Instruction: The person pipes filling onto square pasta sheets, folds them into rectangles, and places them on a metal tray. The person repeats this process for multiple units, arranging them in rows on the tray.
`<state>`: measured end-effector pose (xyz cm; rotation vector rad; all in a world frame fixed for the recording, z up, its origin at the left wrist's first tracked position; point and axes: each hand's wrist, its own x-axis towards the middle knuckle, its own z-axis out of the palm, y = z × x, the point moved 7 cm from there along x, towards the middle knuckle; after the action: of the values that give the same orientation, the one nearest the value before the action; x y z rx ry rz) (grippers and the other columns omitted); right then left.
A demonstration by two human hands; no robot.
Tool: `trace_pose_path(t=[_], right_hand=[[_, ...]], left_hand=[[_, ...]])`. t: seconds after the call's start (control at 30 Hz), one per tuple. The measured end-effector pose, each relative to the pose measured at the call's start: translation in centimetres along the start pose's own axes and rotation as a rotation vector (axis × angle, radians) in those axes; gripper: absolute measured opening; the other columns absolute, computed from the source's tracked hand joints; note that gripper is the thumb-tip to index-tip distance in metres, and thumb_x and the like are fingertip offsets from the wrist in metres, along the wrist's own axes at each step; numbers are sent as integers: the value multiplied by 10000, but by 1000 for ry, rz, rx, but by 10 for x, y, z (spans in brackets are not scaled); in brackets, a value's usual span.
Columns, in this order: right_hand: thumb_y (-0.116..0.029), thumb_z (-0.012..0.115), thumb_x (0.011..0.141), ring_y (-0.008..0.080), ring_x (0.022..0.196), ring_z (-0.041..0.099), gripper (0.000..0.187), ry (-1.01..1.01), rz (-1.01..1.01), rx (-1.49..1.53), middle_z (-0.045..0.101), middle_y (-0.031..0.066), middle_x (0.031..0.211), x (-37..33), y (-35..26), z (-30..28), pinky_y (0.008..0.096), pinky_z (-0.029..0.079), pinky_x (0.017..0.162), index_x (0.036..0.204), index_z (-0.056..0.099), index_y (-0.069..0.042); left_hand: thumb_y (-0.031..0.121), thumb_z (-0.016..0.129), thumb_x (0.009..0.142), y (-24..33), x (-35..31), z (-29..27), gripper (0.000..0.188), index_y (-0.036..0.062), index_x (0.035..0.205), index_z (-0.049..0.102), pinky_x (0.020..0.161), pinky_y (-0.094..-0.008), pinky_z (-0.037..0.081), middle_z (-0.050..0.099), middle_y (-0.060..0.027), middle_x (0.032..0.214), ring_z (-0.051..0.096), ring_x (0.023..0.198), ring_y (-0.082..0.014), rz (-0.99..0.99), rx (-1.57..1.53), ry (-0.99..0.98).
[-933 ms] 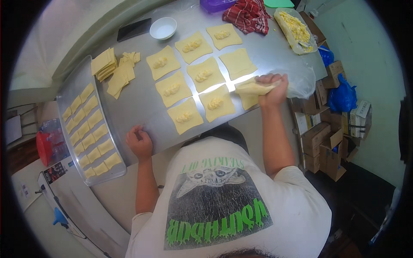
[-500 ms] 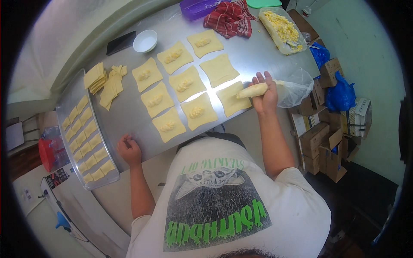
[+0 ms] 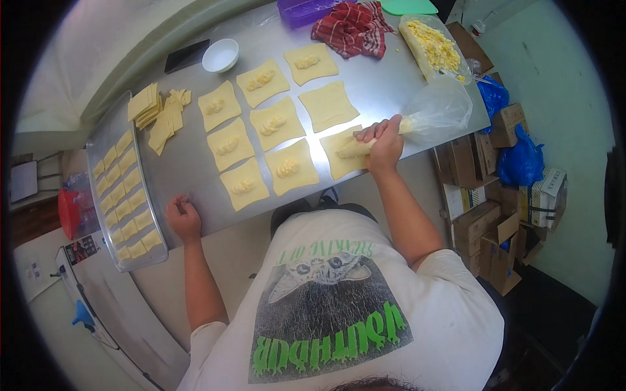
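My right hand [image 3: 386, 144] is wrapped around a piping bag [image 3: 356, 149] of pale filling. The bag's tip points left, over the near right dough square [image 3: 331, 156], and its loose clear plastic end trails off to the right. Whether the tip touches the dough, I cannot tell. A bare dough square [image 3: 329, 107] lies just beyond it. Several other squares to the left each carry a lump of filling, such as the near middle dough square [image 3: 291, 179]. At the table's near edge rests my left hand [image 3: 183, 218], fingers curled, with nothing visible in it.
A tray [image 3: 164, 249] of small dough pieces stands at the left, beside stacked dough sheets [image 3: 145, 104]. Farther back are a white bowl [image 3: 220, 56], a dark phone [image 3: 187, 57], a red checked cloth [image 3: 351, 29] and a tub of chopped yellow filling [image 3: 433, 47]. Cardboard boxes [image 3: 475, 225] sit right.
My right hand has turned and closed over the piping bag, moving slightly left. The bag's tip has shifted left over the dough square. My left hand stays at the table edge.
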<state>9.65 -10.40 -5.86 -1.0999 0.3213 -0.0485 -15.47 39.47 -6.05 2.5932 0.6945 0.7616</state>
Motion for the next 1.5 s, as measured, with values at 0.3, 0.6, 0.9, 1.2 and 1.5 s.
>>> trace_pose_path(t=[0.3,0.6,0.9,1.2,1.5], right_hand=[[-438,337,1130,220,521,514,569,-58,-53,-47,467,90,563,0,-1,6,408,524,618,686,393,-86],[-361,341,1116,196,489,477,510,-29,-73,2,447,68,541,13,-7,-5,398,512,592,678,388,-104],[-363,344,1116,177,470,442,510,-37,-71,0,430,56,535,12,-13,-2,371,482,554,675,387,-111],[-363,360,1113,168,463,432,502,5,-78,0,409,44,531,25,-11,-20,349,456,514,676,373,-117],[-361,390,1103,210,519,483,461,-29,-28,61,451,58,571,32,-30,-20,401,493,588,720,424,-107]], left_hand=[[20,603,861,2,0,-2,219,29,1065,681,816,-398,515,720,-96,932,670,873,-276,14,6,30],[21,591,856,-5,-1,-1,235,16,1074,679,799,-386,530,714,-106,922,665,869,-269,8,-21,40],[21,584,855,2,1,-1,230,14,1063,682,817,-400,528,711,-112,932,670,886,-287,-20,-40,22],[16,582,853,0,0,1,225,15,1053,684,831,-401,529,716,-116,945,663,904,-302,-100,-68,20],[33,585,859,-13,-2,2,206,26,1039,685,844,-425,515,715,-102,942,655,919,-310,-45,-50,33]])
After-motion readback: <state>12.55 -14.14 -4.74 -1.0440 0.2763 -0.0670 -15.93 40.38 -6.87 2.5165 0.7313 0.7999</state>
